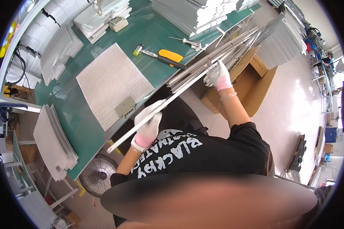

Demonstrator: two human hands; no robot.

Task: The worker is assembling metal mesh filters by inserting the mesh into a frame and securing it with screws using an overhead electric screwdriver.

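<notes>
A long, thin, pale metal strip [184, 89] runs diagonally in front of me, along the table's near edge. My left hand [147, 124], in a white and pink glove, is closed around its lower-left part. Farther up and right, my right hand [219, 76], gloved alike, grips the strip near its other end, beside a bundle of similar metal strips [233, 47]. Flat on the green table [78, 139] lies a silver mesh panel [112, 84], with a small greyish notched plate [125, 107] on its near corner.
On the table lie a hammer [166, 60], a yellow-orange tool [170, 55] and a white-handled pointed tool [189, 42]. Stacks of pale sheets [176, 15] stand at the back; more sheets [51, 141] lean at left. An open cardboard box [265, 89] sits right, a floor fan [99, 175] lower left.
</notes>
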